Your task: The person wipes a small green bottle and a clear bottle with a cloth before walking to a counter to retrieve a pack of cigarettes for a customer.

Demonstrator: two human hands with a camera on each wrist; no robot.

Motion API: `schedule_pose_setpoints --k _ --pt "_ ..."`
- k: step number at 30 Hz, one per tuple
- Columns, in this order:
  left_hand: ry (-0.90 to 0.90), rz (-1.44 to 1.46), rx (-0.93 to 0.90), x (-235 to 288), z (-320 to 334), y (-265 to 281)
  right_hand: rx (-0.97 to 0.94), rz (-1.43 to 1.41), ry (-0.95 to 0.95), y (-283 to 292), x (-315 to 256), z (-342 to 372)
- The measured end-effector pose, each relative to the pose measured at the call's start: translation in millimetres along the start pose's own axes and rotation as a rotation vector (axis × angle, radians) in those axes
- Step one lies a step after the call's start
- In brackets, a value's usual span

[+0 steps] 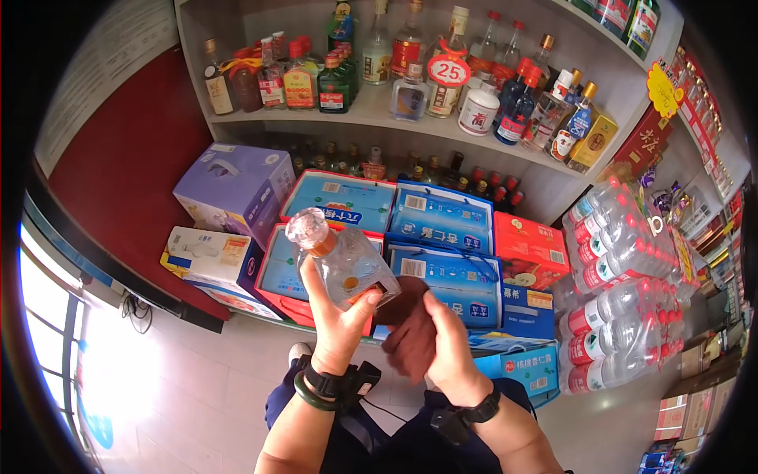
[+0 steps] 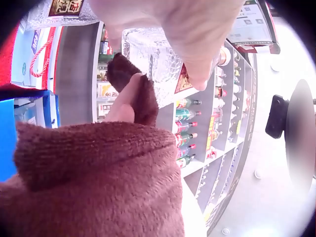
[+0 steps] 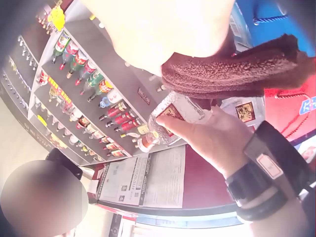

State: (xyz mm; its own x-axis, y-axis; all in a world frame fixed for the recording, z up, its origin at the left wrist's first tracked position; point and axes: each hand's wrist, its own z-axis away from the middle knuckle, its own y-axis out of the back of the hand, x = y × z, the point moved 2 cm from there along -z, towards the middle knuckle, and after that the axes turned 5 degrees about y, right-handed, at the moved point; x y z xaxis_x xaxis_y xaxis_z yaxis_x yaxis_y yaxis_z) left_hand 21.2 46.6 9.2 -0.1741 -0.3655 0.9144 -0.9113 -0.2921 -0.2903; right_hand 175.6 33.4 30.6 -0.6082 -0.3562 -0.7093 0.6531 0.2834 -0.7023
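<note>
A clear glass bottle with a faceted stopper and an orange neck band tilts up to the left in the head view. The left hand grips it, thumb across its front. A brown cloth lies against the bottle's base, bunched in the right hand. In the left wrist view the cloth fills the lower left and its tip touches the bottle. The right wrist view shows the left hand around the bottle, with the cloth beside it under the right hand.
Blue drink cartons, a red box and a purple box stand below the hands. Bottles line the shelf behind. Shrink-wrapped bottles are stacked at the right. Another clear bottle shows in the right wrist view.
</note>
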Motion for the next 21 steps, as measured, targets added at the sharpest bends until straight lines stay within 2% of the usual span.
schedule_pose_setpoints --k 1,2,3,5,6,7,9,11,13,14,15,17,19,20,21 --pt "-0.016 -0.044 0.008 2.4 -0.4 -0.6 0.041 0.079 0.112 -4.8 -8.1 -3.5" --pt "0.058 0.01 -0.023 8.5 5.3 -5.6 -0.026 0.051 0.187 -10.0 -11.4 -10.0" --pt "0.077 0.021 -0.031 6.7 8.7 -10.2 -0.026 0.051 0.187 -14.6 -7.7 -11.4" --pt "0.021 -0.196 -0.087 -7.8 16.4 -8.2 0.082 -0.184 0.141 -20.7 0.5 -13.5" --pt "-0.073 -0.307 -0.082 2.6 16.3 -12.3 0.148 -0.205 0.087 -7.2 12.1 -13.8" --pt "-0.073 -0.309 -0.079 0.9 14.8 -10.5 0.146 -0.205 0.085 -2.9 17.4 -14.2" --pt "0.039 -0.076 -0.026 -4.1 11.6 -5.1 0.157 -0.193 0.018 -1.4 23.4 -13.9" --pt "0.018 -0.067 -0.019 5.0 0.5 3.0 0.12 -0.186 -0.044 -9.2 18.8 -5.1" --pt "0.089 0.085 0.025 18.1 -0.8 -1.2 -0.007 -0.002 -0.077 -8.8 11.1 -0.2" --pt "0.089 0.086 0.027 17.5 0.7 -1.5 0.052 0.019 -0.089 -2.6 8.0 -2.0" --pt "0.08 0.065 0.001 16.1 3.2 -1.8 0.003 0.059 -0.025 -6.7 -4.1 -5.0" --pt "0.069 0.017 -0.04 5.4 7.6 -3.6 -0.022 -0.034 0.042 0.5 -1.1 -17.0" --pt "-0.053 -0.263 -0.104 4.7 12.0 -6.5 0.066 -0.2 -0.005 -1.3 11.3 -18.8" --pt "-0.13 -0.349 -0.109 7.0 12.5 -7.4 0.075 -0.22 0.026 -4.9 12.4 -16.3" --pt "-0.13 -0.35 -0.114 3.5 11.2 -6.6 0.077 -0.223 0.03 -5.8 12.3 -15.0"
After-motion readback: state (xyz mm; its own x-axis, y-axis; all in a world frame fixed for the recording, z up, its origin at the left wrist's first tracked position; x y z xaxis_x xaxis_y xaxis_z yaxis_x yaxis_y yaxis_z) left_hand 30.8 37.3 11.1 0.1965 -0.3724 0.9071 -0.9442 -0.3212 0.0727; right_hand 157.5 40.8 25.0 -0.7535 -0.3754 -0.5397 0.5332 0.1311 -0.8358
